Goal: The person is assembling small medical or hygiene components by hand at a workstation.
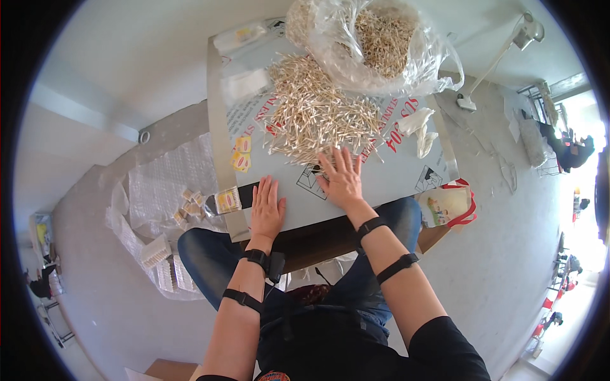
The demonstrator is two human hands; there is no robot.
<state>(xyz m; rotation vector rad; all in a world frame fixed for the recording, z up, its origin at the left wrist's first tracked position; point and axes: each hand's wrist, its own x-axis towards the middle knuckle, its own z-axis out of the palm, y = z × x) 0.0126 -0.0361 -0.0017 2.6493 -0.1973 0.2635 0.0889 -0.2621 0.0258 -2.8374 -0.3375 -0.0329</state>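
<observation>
A big loose pile of cotton swabs (311,111) with white tips and wooden-looking sticks covers the middle of the table (286,209). My right hand (344,181) lies palm down at the pile's near edge, fingers spread and touching the closest swabs. Near the front left of the table, my left hand (267,209) rests flat with its fingers stretched out, holding nothing. Just left of it, a small pack of cotton swabs (228,200) sits by a black strip at the table edge. Small yellow cards (241,154) lie left of the pile.
An open clear plastic bag (381,47) full of swabs stands at the back. A crumpled white plastic piece (419,130) lies on the right. Bubble wrap (168,171) with several packs covers the floor at left; a bag with red handles (448,206) stands by my right knee.
</observation>
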